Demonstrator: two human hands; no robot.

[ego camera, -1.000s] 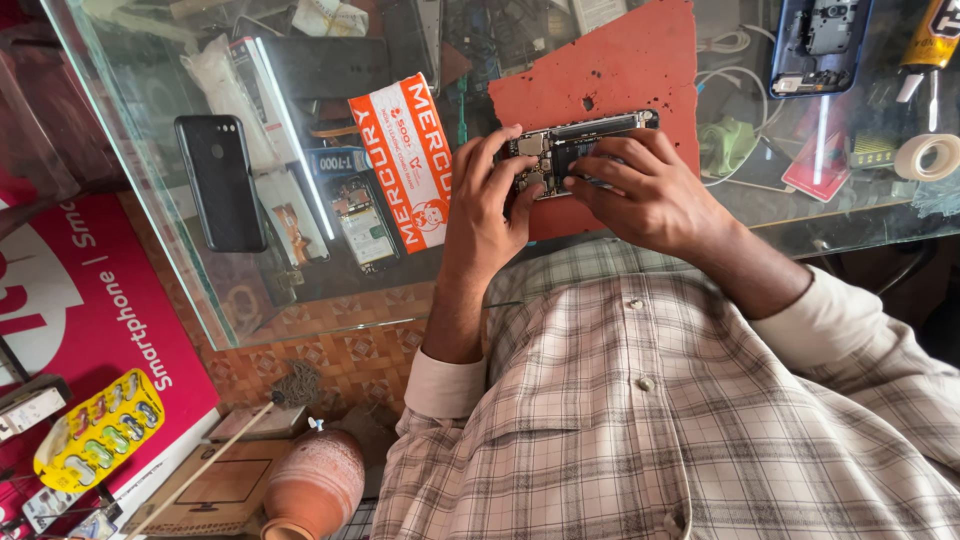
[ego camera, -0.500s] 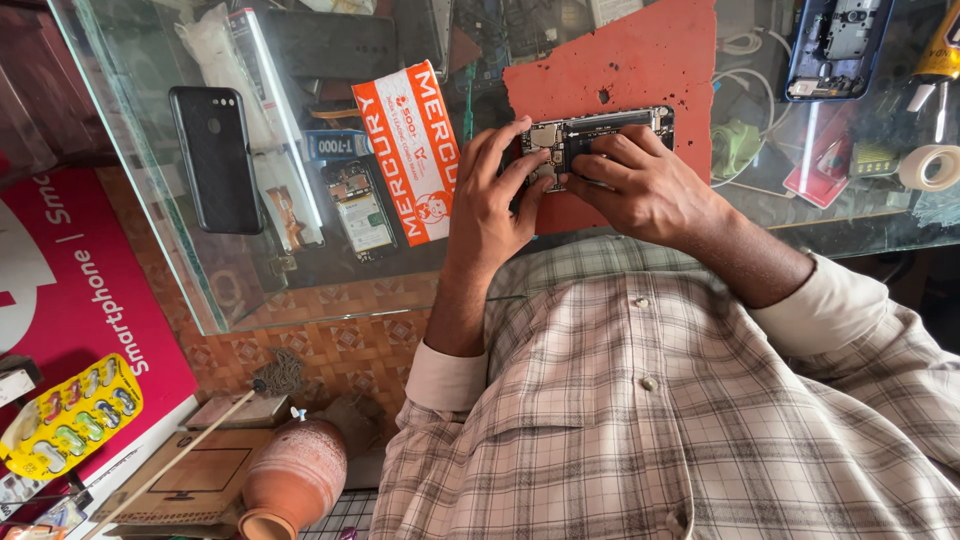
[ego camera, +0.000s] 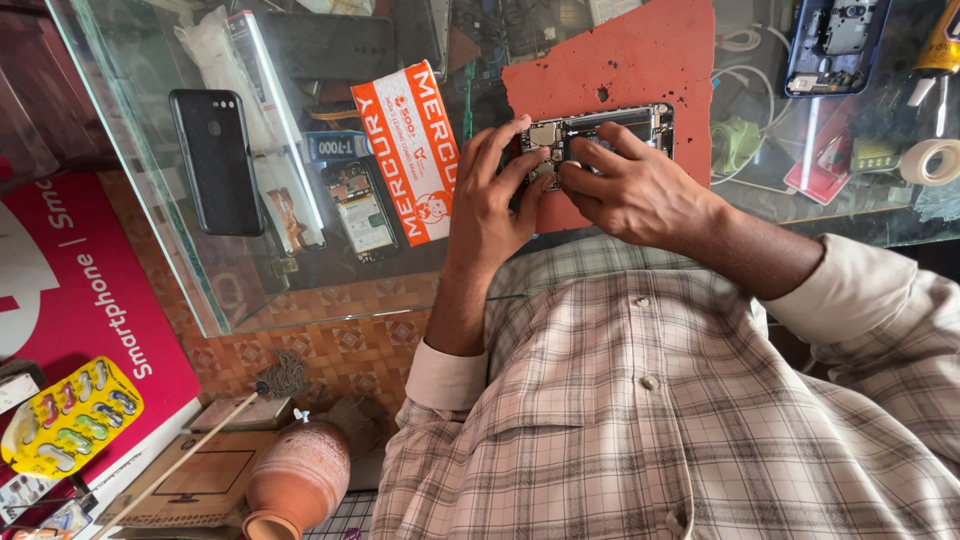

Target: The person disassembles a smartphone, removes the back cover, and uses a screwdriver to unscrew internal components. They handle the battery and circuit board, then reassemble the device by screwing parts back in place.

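An opened smartphone [ego camera: 612, 130] with its inner boards bare lies on a red mat [ego camera: 640, 65] atop the glass counter. My left hand [ego camera: 490, 195] grips the phone's left end, fingers curled over its edge. My right hand [ego camera: 630, 190] rests on the phone's near side, with thumb and forefinger pinched at a small part near the left end. Whether a tool sits between those fingers is hidden.
A black phone [ego camera: 215, 160], an orange and white box [ego camera: 410, 150] and a bare circuit board [ego camera: 362, 215] lie on the glass counter [ego camera: 150, 180]. A blue phone shell [ego camera: 835, 45], a tape roll [ego camera: 930, 160] and cables lie at right. A clay pot [ego camera: 295, 480] stands on the floor.
The view has shifted slightly; both hands stay on the opened phone, and the right fingers have drawn closer to its left end.
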